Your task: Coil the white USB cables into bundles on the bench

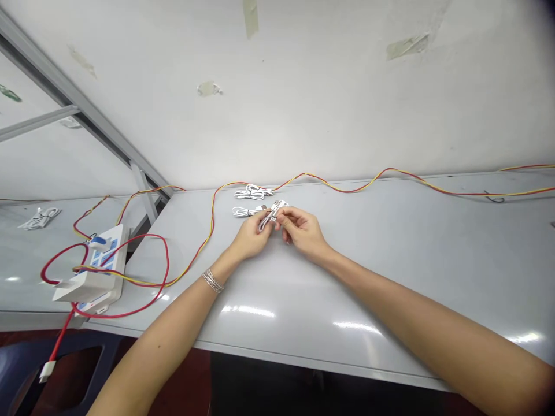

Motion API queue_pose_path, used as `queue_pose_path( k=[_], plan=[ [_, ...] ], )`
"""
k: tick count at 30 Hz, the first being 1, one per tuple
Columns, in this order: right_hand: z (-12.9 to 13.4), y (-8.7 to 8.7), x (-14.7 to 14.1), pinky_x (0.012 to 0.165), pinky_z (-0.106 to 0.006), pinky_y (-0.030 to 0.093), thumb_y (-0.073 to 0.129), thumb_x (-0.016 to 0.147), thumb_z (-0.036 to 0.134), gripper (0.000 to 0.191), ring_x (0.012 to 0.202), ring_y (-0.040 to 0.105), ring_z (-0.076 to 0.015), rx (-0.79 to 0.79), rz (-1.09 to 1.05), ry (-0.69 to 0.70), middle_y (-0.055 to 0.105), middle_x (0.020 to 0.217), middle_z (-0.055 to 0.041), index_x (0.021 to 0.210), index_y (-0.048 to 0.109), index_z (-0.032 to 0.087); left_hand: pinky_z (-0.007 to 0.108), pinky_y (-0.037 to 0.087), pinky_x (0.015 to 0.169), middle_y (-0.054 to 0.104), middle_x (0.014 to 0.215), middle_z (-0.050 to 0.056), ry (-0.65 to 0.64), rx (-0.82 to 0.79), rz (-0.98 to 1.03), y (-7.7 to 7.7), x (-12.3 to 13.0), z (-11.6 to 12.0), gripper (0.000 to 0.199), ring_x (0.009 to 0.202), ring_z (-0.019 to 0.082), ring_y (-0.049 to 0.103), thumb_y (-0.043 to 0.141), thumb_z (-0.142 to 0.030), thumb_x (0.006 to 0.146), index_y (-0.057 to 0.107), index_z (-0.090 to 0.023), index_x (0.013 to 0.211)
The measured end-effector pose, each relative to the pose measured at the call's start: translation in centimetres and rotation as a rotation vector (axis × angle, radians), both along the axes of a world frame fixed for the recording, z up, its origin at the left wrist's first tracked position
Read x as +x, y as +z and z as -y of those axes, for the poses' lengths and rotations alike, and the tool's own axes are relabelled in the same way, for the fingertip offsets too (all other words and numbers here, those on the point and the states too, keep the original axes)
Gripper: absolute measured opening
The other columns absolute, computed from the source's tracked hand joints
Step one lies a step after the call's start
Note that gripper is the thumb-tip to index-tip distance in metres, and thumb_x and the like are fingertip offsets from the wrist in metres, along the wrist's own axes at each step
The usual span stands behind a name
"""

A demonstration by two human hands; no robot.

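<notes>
The left hand (252, 237) is gripping one white cable (269, 216) over the table (381, 254); the right hand (304, 233) is touching it, grasp unclear. Two cables (252, 193) are lying nearby, a fourth cable (40, 218) near a power strip (113, 241).

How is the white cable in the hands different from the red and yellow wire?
The white cable is pale, but the red and yellow wire has two bright colours.
The white cable is folded into a small bundle; the red and yellow wire runs in long waves.
The left hand holds the white cable; the red and yellow wire lies on the table.
Both are thin.
</notes>
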State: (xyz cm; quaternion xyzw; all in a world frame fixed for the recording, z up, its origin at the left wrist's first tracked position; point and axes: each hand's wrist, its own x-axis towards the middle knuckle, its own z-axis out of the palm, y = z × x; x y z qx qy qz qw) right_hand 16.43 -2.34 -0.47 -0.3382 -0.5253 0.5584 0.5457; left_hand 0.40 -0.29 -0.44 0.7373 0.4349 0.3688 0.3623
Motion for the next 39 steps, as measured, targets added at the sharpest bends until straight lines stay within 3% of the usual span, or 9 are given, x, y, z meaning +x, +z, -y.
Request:
queue_pose_path(
  k=[3, 6, 9, 11, 16, 22, 26, 33, 39],
  plan=[
    [-0.1, -0.3, -0.1, 0.044, -0.023, 0.038, 0.069, 0.081, 0.053, 0.034, 0.047, 0.046, -0.0076, 0.002, 0.019, -0.008, 0.059, 0.069, 0.0014, 0.085, 0.064, 0.019, 0.038, 0.048, 0.096, 0.067, 0.100, 0.010, -0.030, 0.076, -0.028, -0.5, 0.3, 0.3, 0.021, 0.101, 0.022, 0.061, 0.054, -0.032, 0.093, 0.065, -0.015, 0.101],
    [-0.1, -0.6, -0.4, 0.045, -0.023, 0.040, 0.068, 0.081, 0.051, 0.033, 0.048, 0.047, -0.0084, -0.018, 0.038, -0.095, 0.060, 0.068, 0.0011, 0.085, 0.065, 0.019, 0.030, 0.052, 0.074, 0.064, 0.090, 0.007, -0.078, -0.064, 0.114, -0.9, 0.5, 0.5, 0.026, 0.078, 0.016, 0.060, 0.053, -0.037, 0.095, 0.063, -0.016, 0.106],
    [-0.1, -0.9, -0.5, 0.050, -0.025, 0.044, 0.069, 0.080, 0.050, 0.032, 0.052, 0.052, -0.0102, -0.039, 0.049, -0.162, 0.062, 0.068, 0.0000, 0.082, 0.063, 0.019, 0.024, 0.041, 0.047, 0.058, 0.071, 0.001, -0.037, -0.242, 0.211, -0.9, 0.6, 0.6, 0.045, 0.049, 0.009, 0.047, 0.059, -0.045, 0.091, 0.056, -0.016, 0.125],
    [-0.1, -0.9, -0.6, 0.053, -0.025, 0.046, 0.070, 0.079, 0.050, 0.032, 0.055, 0.054, -0.0111, -0.056, 0.047, -0.166, 0.063, 0.068, -0.0007, 0.080, 0.064, 0.019, 0.024, 0.036, 0.041, 0.055, 0.061, -0.003, -0.007, -0.324, 0.226, -0.6, 0.6, 0.6, 0.059, 0.040, 0.009, 0.044, 0.061, -0.050, 0.089, 0.047, -0.015, 0.135],
    [-0.3, -0.7, -0.4, 0.052, -0.027, 0.047, 0.076, 0.073, 0.048, 0.033, 0.055, 0.054, -0.0118, -0.166, 0.021, -0.155, 0.064, 0.069, -0.0026, 0.076, 0.065, 0.017, 0.023, 0.032, 0.043, 0.048, 0.054, -0.006, 0.001, -0.341, 0.312, 0.2, 0.6, 0.6, 0.067, 0.042, 0.009, 0.040, 0.066, -0.052, 0.085, 0.047, -0.011, 0.135],
    [-0.7, -0.1, 0.1, 0.050, -0.026, 0.047, 0.080, 0.069, 0.049, 0.037, 0.051, 0.053, -0.0095, -0.265, 0.016, -0.059, 0.063, 0.067, -0.0013, 0.072, 0.064, 0.016, 0.022, 0.026, 0.045, 0.042, 0.056, -0.006, -0.040, -0.340, 0.409, 0.5, 0.3, 0.2, 0.054, 0.047, 0.008, 0.036, 0.071, -0.049, 0.080, 0.060, -0.011, 0.117],
    [-0.9, 0.0, 0.5, 0.048, -0.024, 0.045, 0.081, 0.067, 0.051, 0.039, 0.049, 0.052, -0.0086, -0.264, 0.039, 0.035, 0.060, 0.063, 0.0008, 0.070, 0.063, 0.016, 0.022, 0.026, 0.046, 0.045, 0.061, -0.005, -0.047, -0.390, 0.465, 0.4, 0.1, 0.0, 0.051, 0.051, 0.008, 0.038, 0.073, -0.043, 0.079, 0.059, -0.013, 0.117],
    [-1.4, 0.0, 1.2, 0.047, -0.023, 0.044, 0.080, 0.069, 0.050, 0.040, 0.050, 0.053, -0.0094, -0.222, 0.118, 0.186, 0.057, 0.059, 0.0015, 0.067, 0.060, 0.016, 0.023, 0.026, 0.048, 0.045, 0.061, -0.002, -0.072, -0.286, 0.331, 1.0, -0.4, -0.1, 0.041, 0.053, 0.009, 0.034, 0.064, -0.033, 0.080, 0.068, -0.012, 0.115],
    [-1.3, -0.5, 1.0, 0.048, -0.024, 0.043, 0.074, 0.075, 0.043, 0.032, 0.049, 0.051, -0.0098, -0.151, 0.219, 0.222, 0.054, 0.055, 0.0032, 0.067, 0.057, 0.017, 0.024, 0.031, 0.051, 0.058, 0.077, 0.005, -0.016, -0.117, 0.213, 1.0, -0.1, 0.3, 0.038, 0.063, 0.012, 0.042, 0.057, -0.047, 0.091, 0.074, -0.013, 0.095]
  ],
)
